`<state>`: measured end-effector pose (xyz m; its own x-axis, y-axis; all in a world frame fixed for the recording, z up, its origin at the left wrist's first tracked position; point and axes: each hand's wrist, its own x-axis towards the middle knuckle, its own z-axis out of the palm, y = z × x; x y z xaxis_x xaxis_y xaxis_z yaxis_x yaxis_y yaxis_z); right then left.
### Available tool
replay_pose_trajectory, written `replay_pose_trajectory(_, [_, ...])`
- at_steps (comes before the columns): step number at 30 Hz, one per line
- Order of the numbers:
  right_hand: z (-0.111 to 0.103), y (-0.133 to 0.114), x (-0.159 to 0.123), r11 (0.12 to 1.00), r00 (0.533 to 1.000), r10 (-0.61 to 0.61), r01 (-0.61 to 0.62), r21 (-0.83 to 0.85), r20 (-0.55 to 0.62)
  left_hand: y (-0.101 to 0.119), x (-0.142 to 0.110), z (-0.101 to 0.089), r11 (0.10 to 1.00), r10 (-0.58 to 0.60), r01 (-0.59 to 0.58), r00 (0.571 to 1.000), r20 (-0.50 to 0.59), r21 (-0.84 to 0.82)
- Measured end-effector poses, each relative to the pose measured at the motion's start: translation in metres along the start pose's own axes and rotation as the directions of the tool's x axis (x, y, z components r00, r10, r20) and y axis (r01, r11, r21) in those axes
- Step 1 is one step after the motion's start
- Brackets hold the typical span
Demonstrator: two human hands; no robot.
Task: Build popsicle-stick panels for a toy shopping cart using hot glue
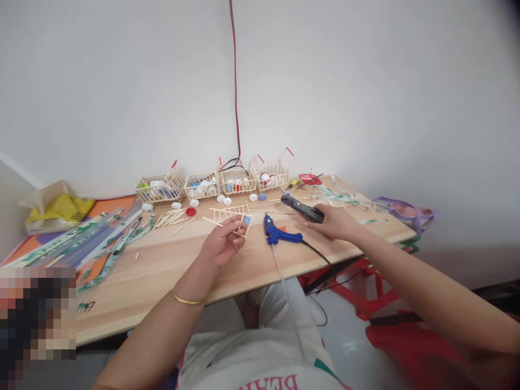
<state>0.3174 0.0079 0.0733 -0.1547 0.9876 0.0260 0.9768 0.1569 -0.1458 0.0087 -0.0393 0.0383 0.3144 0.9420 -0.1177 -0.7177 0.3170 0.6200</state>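
Small stick frame (231, 210): one, pale, above the table (174, 276) at 12 o'clock of the left hand (222, 241), whose thumb and fingers appear closed in a pinch on it. Blue cap (247, 220): one, at those fingertips; whether fixed to the frame cannot be told. Black tool (303, 209): one, gripped in the curled right hand (339, 221), end pointing to 10 o'clock. Glue gun (280, 234): one, blue, lying between the hands, nozzle toward 12, clear glue stick (286, 290) trailing toward 5. Loose sticks (168, 218): a pile, at 10 o'clock of the left hand, red cap (190, 212) just beside. Stick baskets (239, 181): four, filled, in a row toward 12, near the wall (162, 81). Yellow bag (60, 212): one, far toward 10.
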Motion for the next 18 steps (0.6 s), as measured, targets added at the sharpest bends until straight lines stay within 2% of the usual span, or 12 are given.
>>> replay_pose_trajectory(3, [0.017, 0.010, 0.000, 0.995, 0.998, 0.059, -0.061, -0.079, -0.027, -0.001, 0.003, -0.003, 0.999, -0.016, 0.015, 1.000, -0.026, -0.049])
replay_pose_trajectory(8, [0.043, 0.005, -0.001, 0.989, 0.996, 0.009, -0.022, -0.149, -0.091, 0.001, 0.004, -0.004, 0.996, -0.043, 0.034, 0.993, -0.112, -0.082])
replay_pose_trajectory(12, [0.042, 0.001, -0.001, 0.988, 0.989, -0.038, 0.016, -0.151, -0.144, 0.001, 0.002, -0.003, 0.999, -0.024, 0.018, 0.990, -0.138, -0.044])
replay_pose_trajectory(15, [0.027, -0.014, -0.002, 0.995, 0.953, -0.092, 0.079, -0.056, -0.290, -0.002, 0.002, -0.001, 0.999, 0.013, -0.008, 0.993, -0.119, 0.036])
replay_pose_trajectory(17, [0.018, -0.036, -0.002, 0.963, 0.921, -0.178, 0.235, 0.132, -0.347, -0.004, 0.001, 0.002, 0.996, 0.030, -0.021, 0.994, -0.109, 0.088])
replay_pose_trajectory(18, [0.016, -0.049, -0.003, 0.905, 0.908, -0.225, 0.329, 0.269, -0.352, -0.005, 0.001, 0.003, 0.994, 0.036, -0.024, 0.993, -0.112, 0.108])
